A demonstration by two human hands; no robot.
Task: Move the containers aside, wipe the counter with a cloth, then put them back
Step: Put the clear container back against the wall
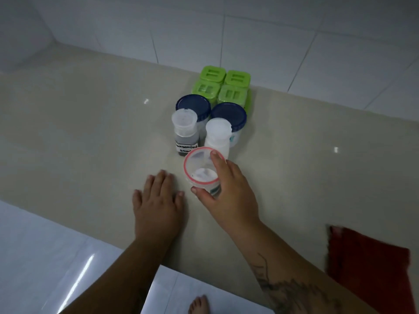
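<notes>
Right hand (229, 191) is wrapped around the clear container with the red-rimmed lid (201, 168), thumb on the near side, fingers over the far rim, the container at the front of the cluster on the beige counter (90, 132). Left hand (157, 200) lies flat and open on the counter just beside it, palm down, holding nothing. Right behind the gripped container stand 2 clear shaker bottles: one with a dark filling and a handwritten label (184, 132), one white (217, 135). Behind those, 2 blue-lidded jars (193, 105), then 4 green-lidded square tubs (223, 86) packed in a block near the tiled wall (294, 41). A red cloth (367, 268) lies at the counter's near right edge, well apart from the containers.
</notes>
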